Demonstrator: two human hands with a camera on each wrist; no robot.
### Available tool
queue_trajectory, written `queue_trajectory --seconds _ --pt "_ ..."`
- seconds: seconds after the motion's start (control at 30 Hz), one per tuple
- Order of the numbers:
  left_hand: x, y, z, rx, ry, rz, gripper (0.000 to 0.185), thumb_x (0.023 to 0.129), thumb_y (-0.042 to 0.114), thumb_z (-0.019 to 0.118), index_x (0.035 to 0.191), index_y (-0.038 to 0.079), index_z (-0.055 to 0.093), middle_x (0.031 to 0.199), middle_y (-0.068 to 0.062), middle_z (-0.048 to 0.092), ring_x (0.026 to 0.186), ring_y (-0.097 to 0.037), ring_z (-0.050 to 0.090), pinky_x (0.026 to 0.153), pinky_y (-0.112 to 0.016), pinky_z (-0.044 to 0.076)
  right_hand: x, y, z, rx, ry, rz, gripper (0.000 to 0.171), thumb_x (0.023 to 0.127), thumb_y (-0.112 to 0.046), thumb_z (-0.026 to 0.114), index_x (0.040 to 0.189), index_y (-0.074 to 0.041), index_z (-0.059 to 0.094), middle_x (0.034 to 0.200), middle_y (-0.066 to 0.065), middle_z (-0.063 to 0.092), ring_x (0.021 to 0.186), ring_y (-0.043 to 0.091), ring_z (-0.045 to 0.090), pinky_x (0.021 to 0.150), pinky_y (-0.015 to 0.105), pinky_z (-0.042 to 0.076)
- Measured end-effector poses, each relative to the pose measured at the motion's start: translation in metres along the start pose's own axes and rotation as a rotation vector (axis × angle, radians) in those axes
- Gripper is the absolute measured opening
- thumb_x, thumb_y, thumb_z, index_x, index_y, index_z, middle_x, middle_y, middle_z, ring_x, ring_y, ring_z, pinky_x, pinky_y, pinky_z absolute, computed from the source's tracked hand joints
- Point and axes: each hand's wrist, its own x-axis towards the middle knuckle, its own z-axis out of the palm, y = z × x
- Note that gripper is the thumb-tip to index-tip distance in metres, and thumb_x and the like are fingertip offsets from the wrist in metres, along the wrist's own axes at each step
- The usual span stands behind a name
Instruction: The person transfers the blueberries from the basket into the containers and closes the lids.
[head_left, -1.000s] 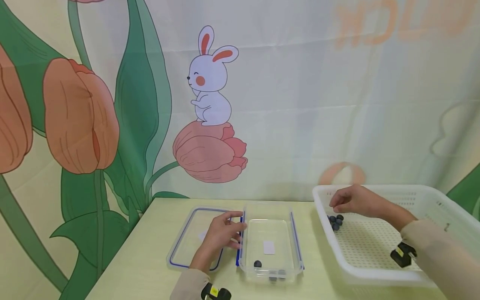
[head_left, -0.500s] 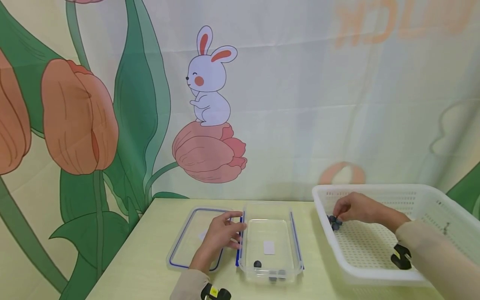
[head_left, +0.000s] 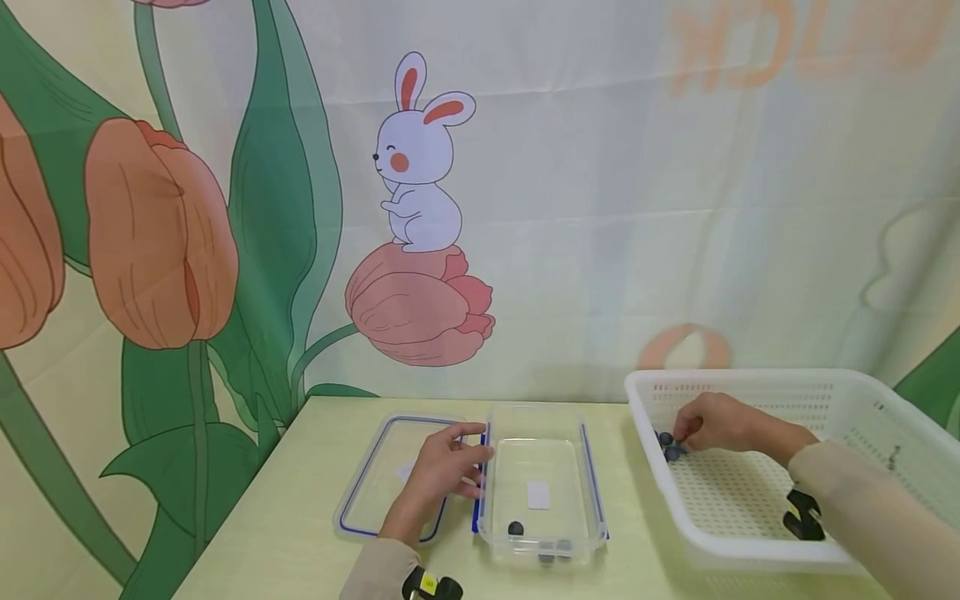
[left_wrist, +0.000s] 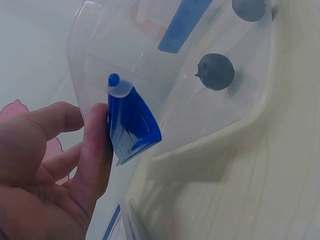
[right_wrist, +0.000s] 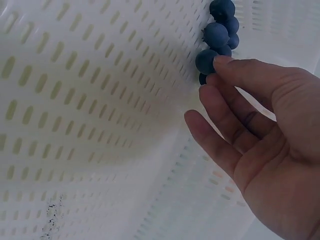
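Note:
In the right wrist view my right hand (right_wrist: pixel 265 115) has its thumb and forefinger on a blueberry (right_wrist: pixel 205 61), pinching it at the end of a small cluster of blueberries (right_wrist: pixel 216 35). These lie against the left wall of a white perforated basket (head_left: pixel 750 548). My left hand (head_left: pixel 438 462) rests its extended fingers against the left side of a clear plastic container (head_left: pixel 555 454) with blue latches. In the left wrist view a finger touches a blue latch (left_wrist: pixel 131 122). Several blueberries (head_left: pixel 515 528) lie at the container's near end.
A clear lid (head_left: pixel 360 508) with a blue seal lies flat left of the container, partly under my left hand. All stand on a pale yellow table (head_left: pixel 262 500). A printed curtain (head_left: pixel 555 208) with a rabbit and tulips hangs behind.
My right hand has lowered inside the basket to the blueberry cluster, and its thumb and forefinger have closed on a berry. The left hand and the container have stayed still.

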Motion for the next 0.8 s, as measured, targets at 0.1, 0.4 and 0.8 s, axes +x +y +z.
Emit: queue_trajectory --seconds 0.1,0.4,0.8 --pt "0.0 -0.001 0.0 -0.002 -0.001 0.002 0.05 0.097 0.017 0.079 0.144 0.007 0.064 0.094 -0.011 0.062 0.069 -0.018 0.067 0.057 -0.03 0.063 -0.001 0.0 0.0 -0.001 -0.008 0.006 0.01 0.085 0.003 0.077 0.09 -0.006 0.077 0.088 -0.003 0.072 0.078 0.01 0.061 0.068 0.028 0.055" --pt "0.002 -0.001 -0.001 -0.009 0.002 -0.013 0.047 0.097 0.016 0.078 0.142 0.008 0.065 0.095 -0.012 0.061 0.069 -0.018 0.068 0.058 -0.029 0.063 0.0 -0.001 0.003 0.033 -0.021 -0.028 0.013 0.078 0.004 0.08 0.084 -0.004 0.071 0.08 -0.002 0.071 0.072 0.005 0.06 0.066 0.023 0.053" --pt "0.0 -0.001 -0.001 -0.015 0.002 -0.004 0.048 0.097 0.017 0.078 0.142 0.008 0.065 0.095 -0.012 0.061 0.069 -0.019 0.068 0.057 -0.029 0.063 -0.003 -0.019 -0.016 0.014 0.028 -0.014 0.008 0.091 -0.003 0.078 0.099 -0.002 0.077 0.093 0.002 0.075 0.084 0.014 0.069 0.071 0.029 0.06"
